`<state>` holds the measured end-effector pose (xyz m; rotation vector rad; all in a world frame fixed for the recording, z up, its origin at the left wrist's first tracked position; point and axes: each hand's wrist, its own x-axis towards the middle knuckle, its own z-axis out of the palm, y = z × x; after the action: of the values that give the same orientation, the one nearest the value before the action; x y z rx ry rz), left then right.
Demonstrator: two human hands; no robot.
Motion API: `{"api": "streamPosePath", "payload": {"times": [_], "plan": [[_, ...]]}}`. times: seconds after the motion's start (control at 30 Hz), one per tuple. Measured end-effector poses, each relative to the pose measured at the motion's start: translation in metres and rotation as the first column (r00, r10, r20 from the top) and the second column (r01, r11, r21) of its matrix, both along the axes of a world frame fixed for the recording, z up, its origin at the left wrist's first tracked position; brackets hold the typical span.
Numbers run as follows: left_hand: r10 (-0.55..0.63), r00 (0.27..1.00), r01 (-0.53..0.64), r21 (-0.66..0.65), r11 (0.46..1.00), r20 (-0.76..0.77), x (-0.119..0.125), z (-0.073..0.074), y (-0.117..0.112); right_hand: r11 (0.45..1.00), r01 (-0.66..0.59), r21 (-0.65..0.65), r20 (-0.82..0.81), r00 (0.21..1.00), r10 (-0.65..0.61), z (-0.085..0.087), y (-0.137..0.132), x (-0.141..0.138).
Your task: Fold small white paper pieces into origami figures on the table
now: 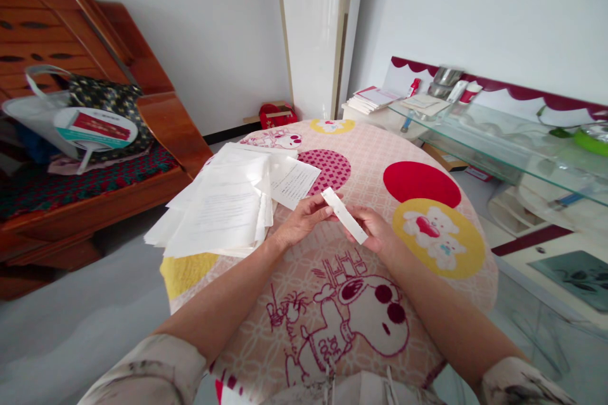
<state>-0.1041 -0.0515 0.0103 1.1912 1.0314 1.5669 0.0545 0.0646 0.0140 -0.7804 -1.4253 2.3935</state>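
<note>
A narrow white strip, which looks like folded paper, slants between my two hands above the table. My left hand pinches its upper left end, with the thumb resting on top. Behind the strip's lower right part, my right hand grips it with curled fingers, partly hidden by the strip. A written sheet lies on the tablecloth just beyond my left hand. To its left is a loose, uneven stack of white papers, some with faint lines of print.
The round table has a patterned pink tablecloth. A wooden bench at left holds a bag and a round hand fan. At right is a glass-topped cabinet with papers and cups. A tall white air conditioner stands behind.
</note>
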Motion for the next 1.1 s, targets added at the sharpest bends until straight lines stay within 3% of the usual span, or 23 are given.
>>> {"api": "streamPosePath", "payload": {"times": [0.6,1.1], "plan": [[0.038,0.999,-0.037,-0.035,0.999,0.026,0.0034,0.0012,-0.0007,0.996,0.074,-0.04,0.0,0.997,-0.074,-0.0051,-0.0013,-0.0011],[0.05,0.999,-0.05,-0.023,0.999,-0.005,0.0039,0.0052,-0.0025,0.998,0.046,-0.032,0.028,0.999,-0.045,-0.0024,-0.0017,0.0004]]}}
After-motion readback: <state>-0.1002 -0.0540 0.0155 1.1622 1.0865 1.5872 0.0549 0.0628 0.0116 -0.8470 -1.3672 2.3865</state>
